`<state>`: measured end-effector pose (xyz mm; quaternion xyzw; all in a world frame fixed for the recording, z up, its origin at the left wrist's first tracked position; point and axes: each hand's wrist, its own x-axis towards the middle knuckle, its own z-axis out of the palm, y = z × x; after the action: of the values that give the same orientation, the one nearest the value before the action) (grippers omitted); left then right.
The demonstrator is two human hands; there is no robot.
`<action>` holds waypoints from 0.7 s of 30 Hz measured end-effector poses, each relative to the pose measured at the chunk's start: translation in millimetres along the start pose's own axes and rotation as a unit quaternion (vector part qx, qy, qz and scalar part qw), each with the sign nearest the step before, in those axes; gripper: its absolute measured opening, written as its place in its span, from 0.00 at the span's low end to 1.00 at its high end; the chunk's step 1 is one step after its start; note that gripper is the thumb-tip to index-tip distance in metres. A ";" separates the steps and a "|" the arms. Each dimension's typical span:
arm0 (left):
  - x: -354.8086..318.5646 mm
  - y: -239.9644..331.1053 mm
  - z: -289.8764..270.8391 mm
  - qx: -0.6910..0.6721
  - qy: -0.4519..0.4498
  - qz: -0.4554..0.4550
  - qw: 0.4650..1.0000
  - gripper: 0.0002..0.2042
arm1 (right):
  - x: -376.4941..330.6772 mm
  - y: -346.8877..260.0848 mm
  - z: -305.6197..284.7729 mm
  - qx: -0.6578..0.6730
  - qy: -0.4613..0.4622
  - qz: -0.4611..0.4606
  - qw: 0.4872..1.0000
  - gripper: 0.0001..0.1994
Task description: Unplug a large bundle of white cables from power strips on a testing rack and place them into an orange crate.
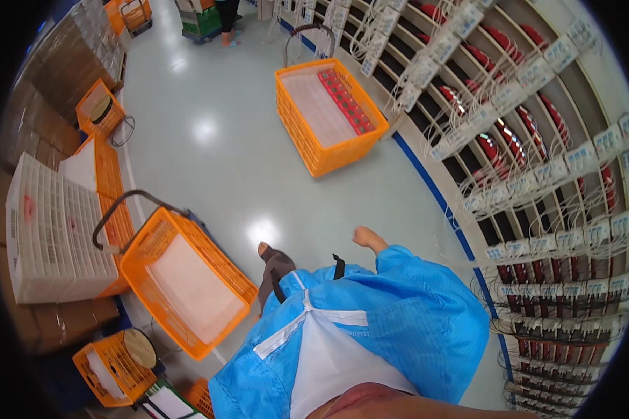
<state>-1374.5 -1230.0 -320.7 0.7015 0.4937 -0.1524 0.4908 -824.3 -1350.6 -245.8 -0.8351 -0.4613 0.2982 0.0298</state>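
My right hand [367, 239] hangs out of a blue sleeve [426, 286] in front of my body, over the grey floor. Its fingers look curled in, and nothing shows in them. No crate or rack touches it. My left hand does not show. Ahead of the right hand stands an orange crate [307, 150] with a dark handle behind it, a row of red pieces along its right side and a pale liner. To my left is another orange crate [136, 276] on a handled trolley, with only a pale sheet visible inside.
Racks with white cables and modules [531, 174] line the right side, behind a blue floor line [433, 192]. Stacked white trays [63, 237], wrapped cartons [70, 56] and smaller orange crates [108, 370] fill the left. A person [228, 17] stands far off by a green crate [201, 22].
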 end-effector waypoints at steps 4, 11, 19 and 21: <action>119.5 25.3 -144.5 0.038 0.041 0.030 0.998 0.12 | 26.7 15.9 -39.7 0.026 -0.023 0.243 0.969 0.14; 269.3 155.8 -370.5 -0.012 0.157 0.119 0.980 0.11 | 102.0 -79.3 -93.5 0.252 -0.077 0.238 0.935 0.12; 388.3 222.5 -406.0 -0.083 0.070 0.133 0.985 0.09 | 258.1 -62.6 -113.6 0.146 -0.094 0.313 0.934 0.14; 397.7 189.1 -406.2 -0.029 0.049 0.086 0.995 0.10 | 316.8 -94.9 -165.2 0.150 -0.095 0.306 0.935 0.14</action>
<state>-1139.9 -679.0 -305.0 0.7335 0.4588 -0.0605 0.4978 -683.3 -1009.3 -228.6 -0.8893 -0.1342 0.4368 0.0175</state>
